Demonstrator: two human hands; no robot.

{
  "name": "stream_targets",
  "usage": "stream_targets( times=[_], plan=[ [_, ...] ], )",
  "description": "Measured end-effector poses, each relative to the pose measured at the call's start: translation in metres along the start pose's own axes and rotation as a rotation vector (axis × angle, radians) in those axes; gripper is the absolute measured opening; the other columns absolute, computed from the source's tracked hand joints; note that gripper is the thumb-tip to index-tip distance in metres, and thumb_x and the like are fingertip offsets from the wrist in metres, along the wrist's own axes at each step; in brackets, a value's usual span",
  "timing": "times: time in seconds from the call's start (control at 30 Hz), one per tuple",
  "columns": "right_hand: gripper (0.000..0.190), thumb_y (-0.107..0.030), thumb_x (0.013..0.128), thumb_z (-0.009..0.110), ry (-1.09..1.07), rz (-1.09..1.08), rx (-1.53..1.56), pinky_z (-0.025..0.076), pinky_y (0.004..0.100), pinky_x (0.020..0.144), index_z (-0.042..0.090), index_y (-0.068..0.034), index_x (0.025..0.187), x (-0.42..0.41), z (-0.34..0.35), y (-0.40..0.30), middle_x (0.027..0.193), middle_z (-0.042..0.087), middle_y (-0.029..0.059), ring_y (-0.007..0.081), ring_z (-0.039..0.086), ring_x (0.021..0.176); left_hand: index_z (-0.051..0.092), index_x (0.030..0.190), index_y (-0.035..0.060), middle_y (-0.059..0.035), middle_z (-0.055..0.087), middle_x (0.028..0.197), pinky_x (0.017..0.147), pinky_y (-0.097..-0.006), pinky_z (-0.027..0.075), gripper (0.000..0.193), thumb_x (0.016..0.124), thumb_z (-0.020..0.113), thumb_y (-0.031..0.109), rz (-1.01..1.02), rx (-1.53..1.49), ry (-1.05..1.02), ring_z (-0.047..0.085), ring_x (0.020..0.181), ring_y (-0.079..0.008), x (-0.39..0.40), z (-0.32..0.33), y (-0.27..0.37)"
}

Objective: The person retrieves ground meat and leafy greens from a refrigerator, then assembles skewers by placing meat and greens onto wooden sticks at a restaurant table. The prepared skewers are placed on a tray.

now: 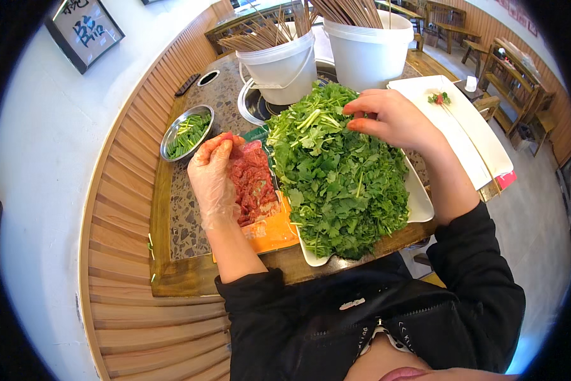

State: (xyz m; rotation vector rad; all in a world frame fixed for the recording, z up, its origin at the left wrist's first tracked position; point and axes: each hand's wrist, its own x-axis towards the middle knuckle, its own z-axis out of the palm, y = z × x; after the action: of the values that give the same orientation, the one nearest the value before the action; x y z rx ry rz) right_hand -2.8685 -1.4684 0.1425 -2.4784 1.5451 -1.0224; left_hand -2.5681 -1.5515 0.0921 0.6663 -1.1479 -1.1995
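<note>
My left hand [214, 176], in a clear plastic glove, pinches a small piece of red meat [227, 136] between thumb and fingers. Beside it, a plastic bag of sliced raw meat [253, 183] lies spread on the table. My right hand [385, 116] hovers at the top of a large heap of cilantro [342, 176]; its thumb and fingers are apart, with red smears on the tips. The heap fills a white tray [419, 202] at the table's front edge. Whether the right fingertips touch the leaves cannot be told.
A metal bowl of cut green stalks [188, 135] stands at the left. Two white buckets [285, 71] [371, 57] hold thin wooden skewers behind the cilantro. One skewer [471, 135] with meat and greens lies on a white tray [437, 152] at right. A slatted wall [118, 228] borders the table.
</note>
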Motion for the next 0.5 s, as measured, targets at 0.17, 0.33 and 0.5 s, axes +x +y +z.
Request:
stream_targets(
  times=[0.17,0.33,0.5],
  plan=[
    [0.032,-0.031,0.077,0.065,-0.205,0.064,-0.235,0.048,0.0391,0.073,0.067,-0.002,0.091,0.027,0.017,-0.001,0.087,0.064,0.0169,0.0317,0.061,0.083,0.059,0.101,-0.0029,-0.0121,0.064,0.086,0.072,-0.0328,0.053,0.020,0.087,0.060,0.011,-0.071,-0.207,-0.013,0.062,0.077,-0.0226,-0.003,0.008,0.003],
    [0.022,-0.024,0.076,0.062,-0.149,0.158,-0.163,0.050,0.0393,0.067,0.069,-0.004,0.083,0.026,0.017,0.003,0.074,0.065,0.0161,0.0323,0.063,0.070,0.057,0.103,-0.0038,-0.0147,0.063,0.090,0.077,-0.0347,0.054,0.030,0.092,0.056,0.024,-0.176,-0.308,-0.029,0.063,0.082,-0.0240,-0.003,0.005,0.008],
    [0.020,-0.020,0.076,0.066,-0.095,0.123,-0.132,0.050,0.0371,0.067,0.068,-0.002,0.085,0.014,0.000,0.006,0.077,0.065,0.0154,0.0298,0.063,0.071,0.055,0.107,-0.0057,-0.0162,0.063,0.094,0.075,-0.0349,0.054,0.027,0.090,0.056,0.016,-0.219,-0.322,-0.039,0.064,0.083,-0.0265,-0.005,0.009,0.005]
  ],
)
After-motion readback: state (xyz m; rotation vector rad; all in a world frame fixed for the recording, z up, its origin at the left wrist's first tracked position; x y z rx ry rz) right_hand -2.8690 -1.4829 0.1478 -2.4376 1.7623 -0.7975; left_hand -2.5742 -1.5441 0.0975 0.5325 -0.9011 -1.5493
